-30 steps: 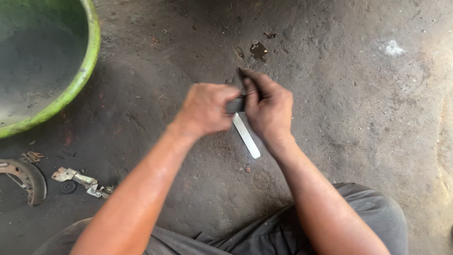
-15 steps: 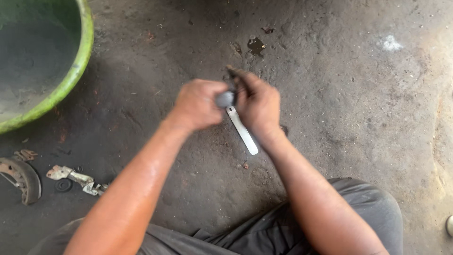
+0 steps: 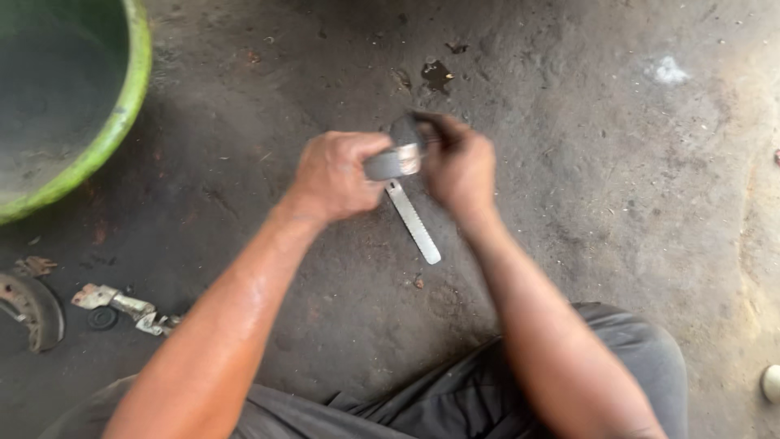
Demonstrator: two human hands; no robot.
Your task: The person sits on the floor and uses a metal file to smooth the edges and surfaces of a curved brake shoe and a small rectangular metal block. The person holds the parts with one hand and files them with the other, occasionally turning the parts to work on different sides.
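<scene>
Both hands were closed on one small dark grey metal part [image 3: 396, 158] above the middle of the oil-stained concrete floor [image 3: 617, 187]: left hand [image 3: 335, 175] fisted, right hand [image 3: 459, 167] pinching. Its flat silver toothed strip [image 3: 414, 221] hung free; greasy fingers could probably slip and drop it.

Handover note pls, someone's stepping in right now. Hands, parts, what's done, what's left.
Left hand: closed around a small grey metal part.
Right hand: fingers pinch the same part's top end; blurred, exact grip unclear.
Flat silver toothed strip hangs down from the part, over the dirt floor.
Floor, lower left: curved rusty brake shoe, small metal bracket. Green basin upper left.
Done: part is in hand, off the floor.
Left: cannot tell from this view; loose parts untouched.
</scene>
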